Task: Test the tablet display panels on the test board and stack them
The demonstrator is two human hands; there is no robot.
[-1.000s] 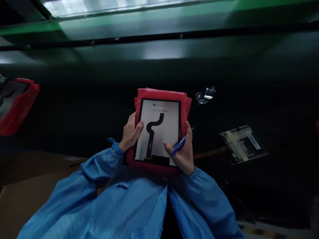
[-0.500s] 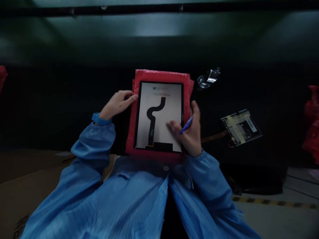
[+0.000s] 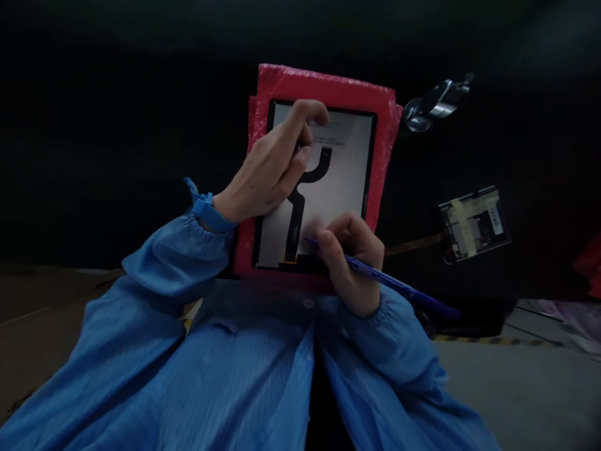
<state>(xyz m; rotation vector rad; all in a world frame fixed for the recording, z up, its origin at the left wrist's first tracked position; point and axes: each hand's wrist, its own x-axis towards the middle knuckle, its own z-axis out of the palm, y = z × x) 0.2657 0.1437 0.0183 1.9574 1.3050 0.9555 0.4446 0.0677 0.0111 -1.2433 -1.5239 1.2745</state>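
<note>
A flat white panel [image 3: 345, 181] with a black frame and a curved black ribbon cable lies on a stack of red bubble-wrap sleeves [image 3: 328, 84] in front of me. My left hand [image 3: 272, 166] rests over the panel's upper left, fingers curled, fingertips near the top edge; I cannot see anything held in it. My right hand [image 3: 352, 257] is closed round a blue pen [image 3: 399, 288], its tip on the panel's lower part near the cable's end. Both arms are in blue sleeves.
A shiny metal clip-like object [image 3: 436, 103] lies on the dark surface at upper right. A smaller taped board [image 3: 474, 222] with a brown ribbon sits to the right. Brown cardboard [image 3: 42, 319] is at lower left, grey floor [image 3: 526, 388] at lower right.
My left hand moved from the panel's left edge up across its top. My right hand turned the pen into a writing grip and set its tip on the panel. The view tilted down.
</note>
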